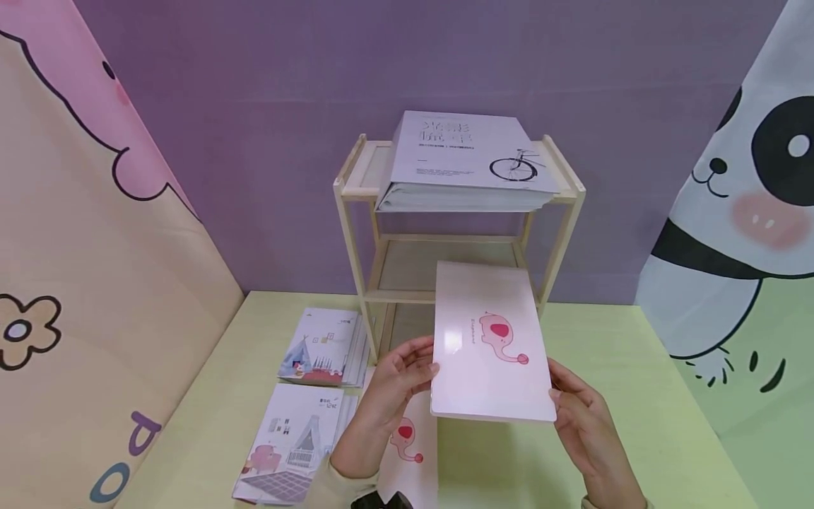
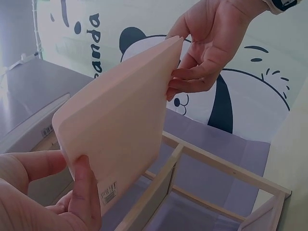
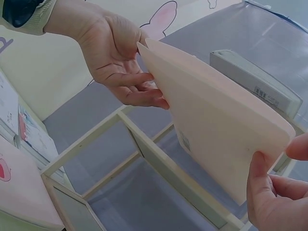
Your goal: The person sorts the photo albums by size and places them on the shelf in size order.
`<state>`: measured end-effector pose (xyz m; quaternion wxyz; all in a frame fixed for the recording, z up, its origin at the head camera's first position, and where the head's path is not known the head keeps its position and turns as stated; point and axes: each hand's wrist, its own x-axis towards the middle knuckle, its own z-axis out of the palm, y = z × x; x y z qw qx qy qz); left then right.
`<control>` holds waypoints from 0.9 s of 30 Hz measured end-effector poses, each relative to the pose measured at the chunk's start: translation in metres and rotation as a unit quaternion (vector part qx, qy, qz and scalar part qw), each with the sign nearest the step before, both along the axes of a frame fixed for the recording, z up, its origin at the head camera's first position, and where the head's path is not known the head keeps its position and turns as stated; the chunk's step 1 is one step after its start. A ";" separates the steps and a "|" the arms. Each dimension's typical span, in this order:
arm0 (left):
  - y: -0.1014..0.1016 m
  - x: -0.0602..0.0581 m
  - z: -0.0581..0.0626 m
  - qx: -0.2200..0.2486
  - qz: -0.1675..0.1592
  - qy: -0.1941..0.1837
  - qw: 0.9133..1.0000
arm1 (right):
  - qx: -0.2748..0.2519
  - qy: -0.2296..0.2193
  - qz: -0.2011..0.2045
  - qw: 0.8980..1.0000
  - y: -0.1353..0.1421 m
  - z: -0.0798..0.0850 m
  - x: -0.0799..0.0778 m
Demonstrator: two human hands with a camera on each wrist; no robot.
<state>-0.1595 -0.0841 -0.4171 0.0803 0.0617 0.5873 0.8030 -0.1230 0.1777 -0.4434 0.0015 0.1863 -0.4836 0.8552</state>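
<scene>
A pale pink notebook [image 1: 483, 382] with a pink elephant on its cover is held up in front of the wooden shelf [image 1: 439, 295]. My left hand [image 1: 399, 389] pinches its left edge, thumb on the cover and fingers behind. On the opposite edge my right hand [image 1: 588, 424] pinches it near the lower corner. In the left wrist view the notebook's plain back [image 2: 120, 120] shows a barcode near one edge. Beneath my left forearm lies another elephant notebook [image 1: 407, 452] on the table, partly hidden.
A stack of large white books [image 1: 470, 159] with a bicycle picture sits on the shelf's top tier. Left of the shelf lie two stacks of illustrated notebooks, one farther back [image 1: 321, 346] and one nearer [image 1: 292, 445]. The light green table [image 1: 636, 396] extends to the right.
</scene>
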 end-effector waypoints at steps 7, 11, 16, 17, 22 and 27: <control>0.001 -0.003 0.006 -0.003 -0.006 0.006 1.000 | 0.007 0.012 -0.004 1.000 0.002 0.003 -0.002; 0.002 -0.004 0.007 -0.007 -0.006 0.007 1.000 | 0.007 0.024 -0.005 1.000 0.002 0.006 -0.004; 0.004 -0.007 0.009 -0.010 -0.001 0.008 1.000 | 0.002 0.025 0.001 1.000 0.002 0.009 -0.008; 0.004 -0.008 0.009 -0.010 0.000 0.009 1.000 | 0.001 0.025 0.002 1.000 0.002 0.009 -0.009; 0.004 -0.012 0.011 -0.011 0.005 0.013 1.000 | -0.004 0.028 0.009 1.000 0.001 0.012 -0.014; 0.005 -0.017 0.011 -0.012 0.014 0.012 1.000 | -0.017 0.040 0.025 0.999 0.002 0.015 -0.019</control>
